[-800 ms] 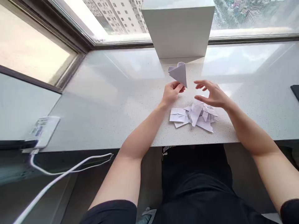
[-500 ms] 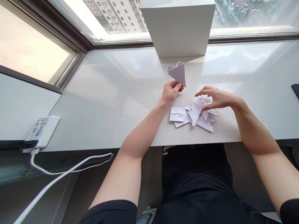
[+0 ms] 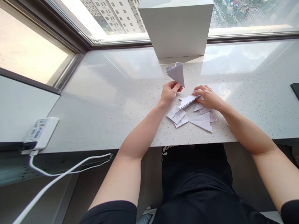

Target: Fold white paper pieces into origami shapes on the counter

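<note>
My left hand point(image 3: 171, 91) pinches the lower tip of a folded paper cone point(image 3: 177, 73), holding it up with its wide, layered end pointing away from me. To the right, my right hand point(image 3: 206, 96) is closed on the end of a long folded white paper piece point(image 3: 188, 100), which slants down to the left over the others. Below the hands lie several more folded papers: a squarish one point(image 3: 177, 114) at the left and a fan-shaped one point(image 3: 202, 121) at the right. Part of another folded piece point(image 3: 201, 109) shows under my right hand.
A white box-like block point(image 3: 179, 32) stands at the back of the speckled counter point(image 3: 112, 102), against the window. At the left edge is a white power adapter point(image 3: 43, 132) with a white cable point(image 3: 53, 183). A dark flat object point(image 3: 295, 89) lies at the far right.
My right hand has come down and closed on a folded paper piece, and the pile has shifted and spread. My left hand still holds the paper cone in nearly the same place.
</note>
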The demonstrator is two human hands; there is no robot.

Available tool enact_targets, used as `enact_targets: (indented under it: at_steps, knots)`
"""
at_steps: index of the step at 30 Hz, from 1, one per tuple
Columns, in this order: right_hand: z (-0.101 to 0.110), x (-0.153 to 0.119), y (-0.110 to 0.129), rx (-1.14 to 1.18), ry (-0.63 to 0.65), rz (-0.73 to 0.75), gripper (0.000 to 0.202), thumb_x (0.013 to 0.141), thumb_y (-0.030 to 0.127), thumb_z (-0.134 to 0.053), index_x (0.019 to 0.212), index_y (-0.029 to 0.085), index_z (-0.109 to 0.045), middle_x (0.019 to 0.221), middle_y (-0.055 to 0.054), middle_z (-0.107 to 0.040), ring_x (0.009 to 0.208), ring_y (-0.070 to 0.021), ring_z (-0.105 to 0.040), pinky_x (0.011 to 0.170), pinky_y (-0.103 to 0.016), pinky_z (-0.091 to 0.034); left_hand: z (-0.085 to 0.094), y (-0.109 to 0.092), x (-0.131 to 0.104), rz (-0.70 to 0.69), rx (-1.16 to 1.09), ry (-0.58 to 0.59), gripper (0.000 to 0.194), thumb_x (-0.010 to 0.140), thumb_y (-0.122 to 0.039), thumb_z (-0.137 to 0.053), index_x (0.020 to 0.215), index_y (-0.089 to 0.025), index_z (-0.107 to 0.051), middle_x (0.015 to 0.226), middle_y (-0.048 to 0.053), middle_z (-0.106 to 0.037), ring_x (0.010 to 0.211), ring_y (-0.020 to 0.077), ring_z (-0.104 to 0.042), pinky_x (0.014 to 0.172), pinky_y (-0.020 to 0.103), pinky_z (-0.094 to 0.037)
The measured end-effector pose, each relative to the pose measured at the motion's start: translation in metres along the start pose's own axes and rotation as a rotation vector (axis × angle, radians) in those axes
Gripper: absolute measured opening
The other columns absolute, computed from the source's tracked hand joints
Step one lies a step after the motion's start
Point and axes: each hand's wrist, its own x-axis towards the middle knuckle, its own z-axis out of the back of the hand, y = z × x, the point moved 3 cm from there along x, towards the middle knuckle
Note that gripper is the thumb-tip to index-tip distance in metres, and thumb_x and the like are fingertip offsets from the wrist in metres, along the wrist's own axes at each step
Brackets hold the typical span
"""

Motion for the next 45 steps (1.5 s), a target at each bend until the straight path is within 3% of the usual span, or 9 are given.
enact_targets:
  at_steps: [5, 11, 14, 18, 27, 34, 41, 45]
  knots:
    - [0.009, 0.001, 0.002, 0.079, -0.068, 0.020, 0.037, 0.115, 0.027, -0.065, 0.135, 0.026, -0.097, 0.140, -0.016, -0.090, 0.128, -0.0408, -0.082, 0.121, -0.066, -0.063, 0.002, 0.001, 0.001, -0.007, 0.017, -0.033, 0.017, 0.106, -0.025, -0.094, 0.091, -0.022, -0.086, 0.095, 0.006, -0.088, 0.091, 0.0203, -0.086, 0.095, 0.036, -0.073]
    - [0.028, -0.003, 0.001, 0.172, -0.138, -0.196, 0.043, 0.109, 0.033, -0.075, 0.150, 0.022, -0.082, 0.119, -0.013, -0.091, 0.105, -0.0341, -0.080, 0.099, -0.050, -0.065, 0.005, 0.002, 0.005, -0.049, 0.042, -0.032, 0.013, 0.103, -0.033, -0.094, 0.096, -0.023, -0.089, 0.098, 0.005, -0.090, 0.092, 0.0208, -0.085, 0.092, 0.036, -0.073]
    - [0.030, -0.003, -0.001, 0.215, -0.132, -0.259, 0.041, 0.107, 0.036, -0.076, 0.145, 0.022, -0.081, 0.114, -0.012, -0.090, 0.099, -0.0319, -0.078, 0.095, -0.048, -0.063, 0.006, 0.002, 0.006, -0.052, 0.043, -0.051, 0.012, 0.102, -0.034, -0.095, 0.100, -0.024, -0.091, 0.101, 0.005, -0.091, 0.094, 0.0202, -0.085, 0.091, 0.034, -0.073]
    - [0.027, -0.002, -0.005, 0.229, -0.133, -0.261, 0.035, 0.105, 0.036, -0.072, 0.132, 0.021, -0.088, 0.110, -0.012, -0.089, 0.099, -0.0316, -0.077, 0.100, -0.049, -0.064, 0.009, 0.000, 0.006, -0.053, 0.040, -0.100, 0.019, 0.105, -0.036, -0.097, 0.095, -0.023, -0.087, 0.094, 0.006, -0.087, 0.092, 0.0203, -0.084, 0.096, 0.037, -0.074]
    - [0.024, -0.002, -0.015, 0.226, -0.165, -0.229, 0.050, 0.104, 0.043, -0.076, 0.146, 0.022, -0.091, 0.125, -0.016, -0.091, 0.109, -0.0371, -0.081, 0.111, -0.060, -0.068, 0.009, -0.003, 0.007, -0.038, 0.021, -0.134, 0.022, 0.104, -0.035, -0.098, 0.092, -0.024, -0.084, 0.089, 0.004, -0.085, 0.088, 0.0173, -0.082, 0.091, 0.032, -0.072]
    - [0.024, -0.004, -0.016, 0.258, -0.164, -0.231, 0.051, 0.108, 0.043, -0.075, 0.151, 0.021, -0.088, 0.133, -0.017, -0.091, 0.106, -0.0351, -0.082, 0.106, -0.057, -0.071, 0.008, -0.007, 0.005, -0.027, 0.023, -0.151, 0.022, 0.105, -0.032, -0.098, 0.092, -0.023, -0.083, 0.088, 0.004, -0.084, 0.087, 0.0173, -0.082, 0.092, 0.032, -0.071]
    - [0.023, -0.003, -0.016, 0.195, -0.168, -0.209, 0.039, 0.111, 0.038, -0.075, 0.142, 0.023, -0.093, 0.135, -0.017, -0.093, 0.120, -0.0396, -0.084, 0.119, -0.063, -0.068, 0.011, -0.003, 0.009, -0.030, 0.043, -0.186, 0.024, 0.105, -0.034, -0.098, 0.091, -0.023, -0.081, 0.090, 0.003, -0.084, 0.087, 0.0176, -0.082, 0.093, 0.032, -0.071]
    - [0.025, -0.003, -0.016, 0.172, -0.145, -0.171, 0.030, 0.111, 0.038, -0.077, 0.132, 0.027, -0.096, 0.133, -0.015, -0.093, 0.119, -0.0407, -0.084, 0.117, -0.066, -0.069, 0.012, -0.002, 0.009, -0.049, 0.046, -0.190, 0.029, 0.104, -0.041, -0.100, 0.092, -0.024, -0.080, 0.091, 0.004, -0.086, 0.093, 0.0196, -0.084, 0.094, 0.032, -0.073]
